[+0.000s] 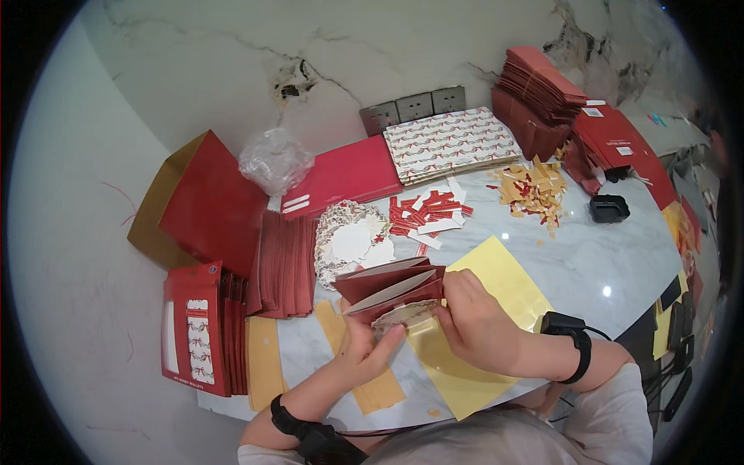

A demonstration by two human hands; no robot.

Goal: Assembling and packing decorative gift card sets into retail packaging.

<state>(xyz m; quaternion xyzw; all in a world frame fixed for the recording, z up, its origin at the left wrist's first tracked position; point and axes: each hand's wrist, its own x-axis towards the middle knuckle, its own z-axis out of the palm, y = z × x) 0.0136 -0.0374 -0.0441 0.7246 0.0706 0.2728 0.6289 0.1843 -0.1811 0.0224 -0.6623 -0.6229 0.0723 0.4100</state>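
Note:
Both my hands hold a dark red folded paper wallet (390,280) with several open pockets, their pale insides showing. My left hand (369,349) grips its lower left part, the thumb on a cream die-cut paper piece (407,314) with a printed edge at the wallet's front. The right end of the wallet is in my right hand (474,322). Under my right hand lies a yellow sheet (505,279) with faint round shapes. Beyond the wallet are a pile of die-cut floral paper pieces (349,241) and a heap of red and white labels (427,215).
At left stand packed red money wallets (203,331), a stack of dark red wallets (285,267) and a red box (209,203). Patterned sheets (453,142), a red folder (349,174), yellow scraps (535,189) and a black tray (609,208) lie farther back. Tan strips (378,392) lie near the front edge.

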